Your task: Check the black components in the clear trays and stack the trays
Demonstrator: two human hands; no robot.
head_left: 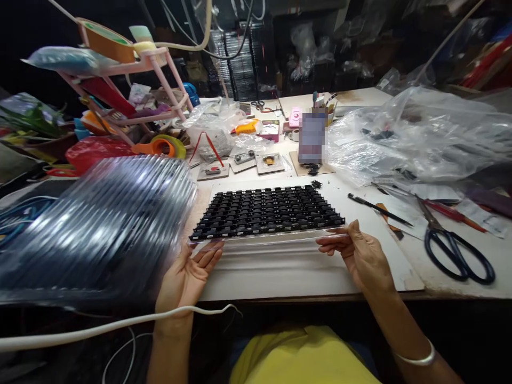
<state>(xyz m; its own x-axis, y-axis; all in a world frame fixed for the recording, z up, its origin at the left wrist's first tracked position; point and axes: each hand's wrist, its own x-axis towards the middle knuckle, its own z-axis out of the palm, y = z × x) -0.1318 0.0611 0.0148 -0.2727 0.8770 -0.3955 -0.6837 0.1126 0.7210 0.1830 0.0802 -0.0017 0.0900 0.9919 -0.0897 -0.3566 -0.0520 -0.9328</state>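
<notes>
A clear plastic tray [264, 236] filled with rows of small black parts [266, 210] is held over the white board [276, 274] in front of me. My left hand [194, 266] supports its near left corner, palm up, with the thumb at the edge and the fingers underneath. At the near right corner, my right hand [360, 253] pinches the rim between thumb and fingers. Close to my left hand stands a large stack of clear plastic trays [100, 229]. A few loose black parts [316, 184] lie beyond the tray.
Black-handled scissors [456, 253], a black pen-like tool [380, 209] and a red-handled tool [454, 212] lie right. Clear plastic bags [420, 133] heap behind them. A pink rack [160, 69] stands back left. A white cable [100, 329] crosses before my left forearm.
</notes>
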